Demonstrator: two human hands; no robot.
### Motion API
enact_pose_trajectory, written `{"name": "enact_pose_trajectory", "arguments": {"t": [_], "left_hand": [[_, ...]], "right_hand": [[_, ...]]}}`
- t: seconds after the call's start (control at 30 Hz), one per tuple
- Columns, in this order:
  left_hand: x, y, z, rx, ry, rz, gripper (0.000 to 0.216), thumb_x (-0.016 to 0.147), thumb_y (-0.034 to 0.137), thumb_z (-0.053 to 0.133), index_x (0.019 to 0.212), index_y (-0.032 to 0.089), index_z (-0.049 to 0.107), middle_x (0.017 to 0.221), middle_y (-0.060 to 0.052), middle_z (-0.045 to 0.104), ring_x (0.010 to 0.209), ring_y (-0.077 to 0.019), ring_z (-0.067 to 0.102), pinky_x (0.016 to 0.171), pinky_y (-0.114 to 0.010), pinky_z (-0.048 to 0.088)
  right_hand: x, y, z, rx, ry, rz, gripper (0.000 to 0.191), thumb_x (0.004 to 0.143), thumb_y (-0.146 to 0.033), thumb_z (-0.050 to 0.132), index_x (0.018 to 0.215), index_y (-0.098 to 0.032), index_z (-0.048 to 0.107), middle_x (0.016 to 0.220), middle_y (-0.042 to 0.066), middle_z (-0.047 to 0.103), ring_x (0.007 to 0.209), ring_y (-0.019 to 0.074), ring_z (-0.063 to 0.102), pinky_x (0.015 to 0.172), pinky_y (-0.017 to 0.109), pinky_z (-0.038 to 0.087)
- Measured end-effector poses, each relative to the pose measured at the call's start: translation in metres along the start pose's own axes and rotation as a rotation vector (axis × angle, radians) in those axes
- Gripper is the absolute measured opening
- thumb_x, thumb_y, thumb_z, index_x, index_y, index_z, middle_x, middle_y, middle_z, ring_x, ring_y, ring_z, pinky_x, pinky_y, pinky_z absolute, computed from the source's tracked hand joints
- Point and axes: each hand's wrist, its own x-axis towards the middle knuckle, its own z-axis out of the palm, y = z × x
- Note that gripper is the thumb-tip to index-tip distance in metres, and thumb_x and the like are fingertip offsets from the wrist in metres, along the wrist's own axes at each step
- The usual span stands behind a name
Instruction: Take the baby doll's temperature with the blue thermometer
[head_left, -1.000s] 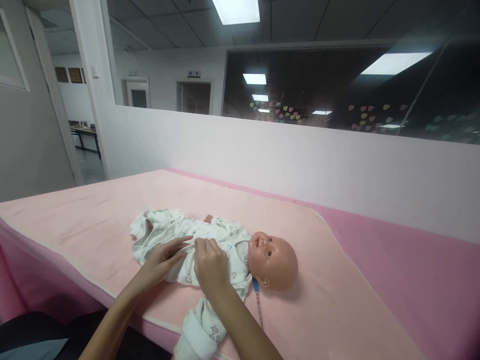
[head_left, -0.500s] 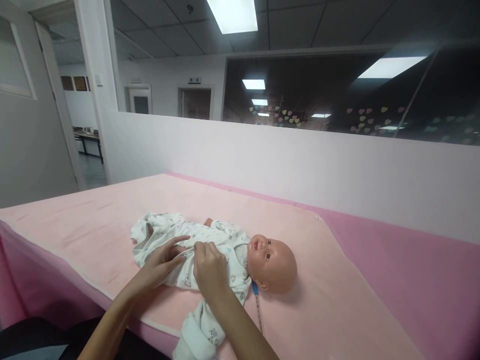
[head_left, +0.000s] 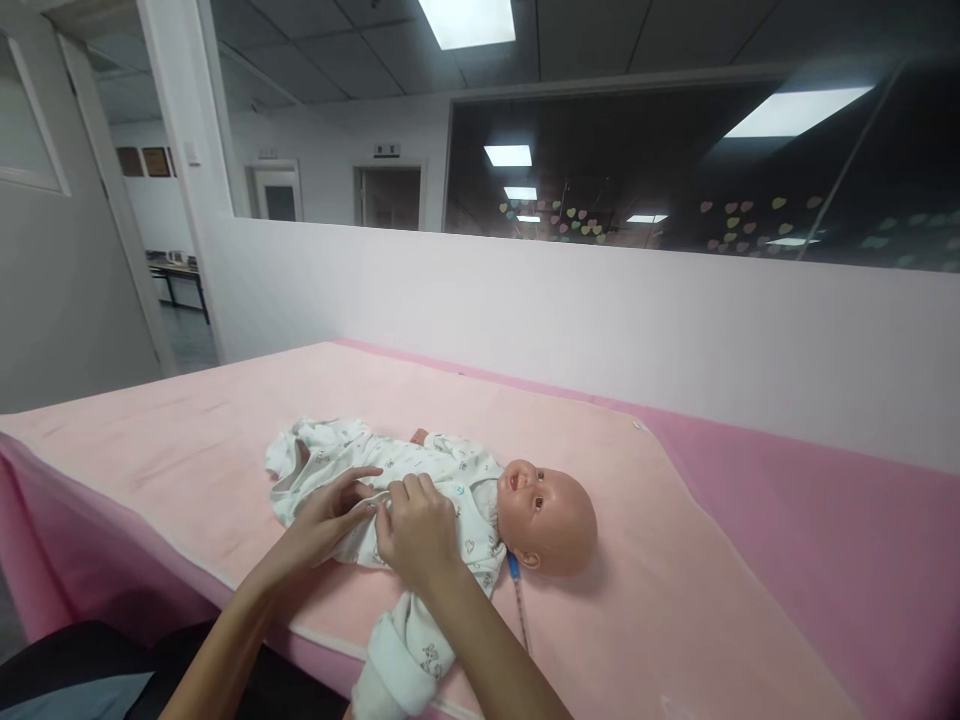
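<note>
A baby doll (head_left: 551, 518) lies on its back on the pink sheet, head to the right. It wears a white printed romper (head_left: 469, 515) whose front edge runs between my hands. My left hand (head_left: 334, 510) pinches the fabric at the belly between thumb and fingers. Right beside it, my right hand (head_left: 416, 525) has its fingertips closed on the same cloth edge. One sleeve of the romper (head_left: 409, 655) stretches toward me under my right forearm. Exactly what fastening lies under my fingertips is hidden.
The pale pink sheet (head_left: 675, 600) covers a table with a darker pink cover (head_left: 787, 450). A thin stick with a blue end (head_left: 517, 590) lies by the doll's neck. Behind stands a white half wall (head_left: 600, 310) with glass above; a door (head_left: 67, 240) is at the left.
The right hand's fingertips have shifted slightly left and its thumb now shows beside the cloth edge. The left hand keeps its place. The view has tilted a little.
</note>
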Motion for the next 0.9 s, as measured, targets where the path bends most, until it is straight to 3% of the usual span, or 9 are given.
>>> {"name": "enact_pose_trajectory", "arguments": {"t": [0.47,0.9], "left_hand": [[0.0012,-0.0032,0.0018,-0.030,-0.004,0.000,0.039,0.078,0.040,0.057,0.110,0.019,0.049,0.085,-0.004,0.060,0.073,-0.0166,0.055,0.062,-0.026,0.043],[-0.0007,0.0016,0.0028,-0.002,0.006,0.009,0.040,0.078,0.042,0.057,0.111,0.019,0.051,0.086,-0.005,0.062,0.077,-0.0187,0.057,0.065,-0.027,0.044]], "right_hand": [[-0.0009,0.0007,0.0040,-0.073,-0.028,-0.004,0.004,0.080,-0.022,0.049,0.081,-0.019,0.050,0.076,0.004,0.053,0.073,0.0167,0.049,0.051,0.025,0.036],[-0.0003,0.0005,0.0016,-0.036,0.018,-0.007,0.012,0.084,-0.026,0.047,0.079,-0.019,0.055,0.074,0.003,0.054,0.071,0.0157,0.050,0.049,0.025,0.034]]}}
